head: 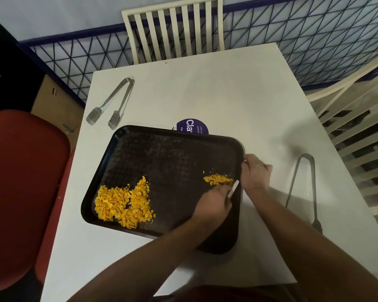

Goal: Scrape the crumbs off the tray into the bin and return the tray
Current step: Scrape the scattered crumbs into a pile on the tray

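A black tray (172, 153) lies on the white table (216, 90). A big heap of yellow crumbs (122, 203) covers its near left corner. A small pile of crumbs (217, 179) lies by its right rim. My left hand (214, 202) reaches across the tray and grips a thin white scraper (233, 188), its edge just behind the small pile. My right hand (254, 173) holds the tray's right rim, fingers curled over it. No bin is in view.
Metal tongs (111, 103) lie at the table's far left. Dark tongs (303, 186) lie at the right. A purple round sticker (192, 126) peeks out behind the tray. A red chair (20, 182) stands left, white slatted chairs (175, 29) behind and right.
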